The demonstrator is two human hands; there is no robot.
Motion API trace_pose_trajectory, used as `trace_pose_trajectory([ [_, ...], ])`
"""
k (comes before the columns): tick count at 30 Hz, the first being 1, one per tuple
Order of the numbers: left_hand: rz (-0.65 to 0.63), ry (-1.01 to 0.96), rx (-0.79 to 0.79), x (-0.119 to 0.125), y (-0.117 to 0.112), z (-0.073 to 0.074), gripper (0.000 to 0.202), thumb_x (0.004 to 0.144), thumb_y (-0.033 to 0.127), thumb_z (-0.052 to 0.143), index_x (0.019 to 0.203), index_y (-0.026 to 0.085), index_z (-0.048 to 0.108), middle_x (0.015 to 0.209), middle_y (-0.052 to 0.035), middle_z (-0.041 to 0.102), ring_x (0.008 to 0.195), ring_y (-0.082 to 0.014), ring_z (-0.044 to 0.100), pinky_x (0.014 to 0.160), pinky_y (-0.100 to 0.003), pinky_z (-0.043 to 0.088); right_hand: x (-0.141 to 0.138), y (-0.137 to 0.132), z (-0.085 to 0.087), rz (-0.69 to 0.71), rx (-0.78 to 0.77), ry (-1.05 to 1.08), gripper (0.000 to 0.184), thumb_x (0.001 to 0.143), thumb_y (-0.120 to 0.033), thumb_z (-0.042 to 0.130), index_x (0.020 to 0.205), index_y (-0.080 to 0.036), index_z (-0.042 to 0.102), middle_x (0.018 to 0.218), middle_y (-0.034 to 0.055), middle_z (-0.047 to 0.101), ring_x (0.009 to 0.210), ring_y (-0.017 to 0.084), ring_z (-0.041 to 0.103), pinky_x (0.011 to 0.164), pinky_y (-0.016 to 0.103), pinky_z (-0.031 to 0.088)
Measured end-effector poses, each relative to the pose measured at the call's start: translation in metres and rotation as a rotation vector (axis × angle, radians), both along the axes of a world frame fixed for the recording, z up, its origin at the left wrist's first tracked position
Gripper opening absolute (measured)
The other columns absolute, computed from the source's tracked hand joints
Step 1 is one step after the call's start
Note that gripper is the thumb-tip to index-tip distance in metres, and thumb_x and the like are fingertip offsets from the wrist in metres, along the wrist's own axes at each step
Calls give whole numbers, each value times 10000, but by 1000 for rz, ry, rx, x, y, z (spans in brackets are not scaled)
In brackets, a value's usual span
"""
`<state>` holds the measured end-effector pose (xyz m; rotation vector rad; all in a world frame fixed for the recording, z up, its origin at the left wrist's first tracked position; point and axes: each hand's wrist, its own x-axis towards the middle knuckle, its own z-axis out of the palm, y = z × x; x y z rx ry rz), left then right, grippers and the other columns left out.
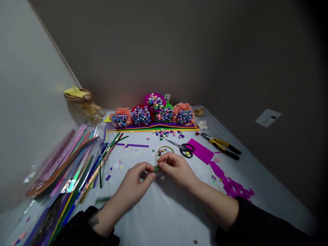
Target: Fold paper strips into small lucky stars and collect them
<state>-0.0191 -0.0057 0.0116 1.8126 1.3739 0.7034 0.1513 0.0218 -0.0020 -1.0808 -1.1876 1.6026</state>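
Note:
My left hand and my right hand meet over the middle of the table. Thumb and forefinger of each are closed on a small shiny green folded paper strip, mostly covered by the fingertips. Just behind the fingers is a round ring-shaped holder with several tiny shiny stars in it. Scissors with black handles lie beyond my right hand, partly on a magenta paper sheet. Loose little paper stars are scattered farther back.
Bundles of coloured paper strips in clear sleeves cover the left side. Star bouquets in crepe paper stand at the back. Yellow-black pliers and crumpled magenta paper lie at right. A purple strip is left of centre.

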Motion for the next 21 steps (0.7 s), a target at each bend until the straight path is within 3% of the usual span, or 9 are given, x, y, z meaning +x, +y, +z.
trace_pose_trajectory([
  [7, 15, -193, -202, 3, 2, 4, 144, 791, 284, 505, 754, 162, 570, 712, -1, 558, 692, -145, 508, 647, -249, 400, 1, -5, -2, -16, 245, -210, 123, 768, -240, 550, 831, -161, 619, 743, 27, 638, 659, 139, 583, 601, 253, 453],
  [9, 49, -230, -234, 1, 3, 3, 175, 791, 318, 506, 732, 160, 553, 661, 18, 498, 641, -130, 457, 594, -234, 365, 3, -5, -2, -53, 473, -326, 146, 796, -189, 510, 887, -169, 622, 833, 55, 653, 774, 169, 602, 659, 282, 480],
  [11, 69, -265, -261, -1, 5, 3, 194, 784, 339, 519, 711, 161, 538, 640, 28, 461, 624, -121, 423, 576, -227, 342, 4, -6, -2, -75, 814, -460, 208, 805, -131, 492, 963, -179, 618, 934, 78, 643, 895, 195, 582, 753, 332, 488],
  [14, 70, -303, -297, -3, 6, 2, 193, 766, 331, 529, 678, 160, 520, 634, 29, 450, 628, -119, 406, 589, -227, 335, 5, -9, -4, -152, 1222, -646, 271, 822, -77, 507, 1049, -191, 599, 989, 90, 617, 952, 209, 543, 828, 376, 470],
  [17, 58, -316, -343, -3, 6, 1, 207, 760, 344, 523, 673, 156, 515, 623, 33, 428, 622, -118, 383, 583, -230, 316, 4, -14, -4, -261, 1369, -786, 280, 843, -71, 530, 1076, -211, 598, 1004, 82, 605, 965, 210, 524, 830, 369, 455],
  [21, 35, -314, -383, -1, 6, 1, 232, 750, 366, 531, 670, 150, 508, 625, 35, 401, 629, -117, 356, 586, -233, 296, 3, -15, 1, -267, 1464, -895, 153, 885, -119, 509, 896, -193, 642, 938, 58, 626, 921, 204, 516, 792, 349, 419],
])
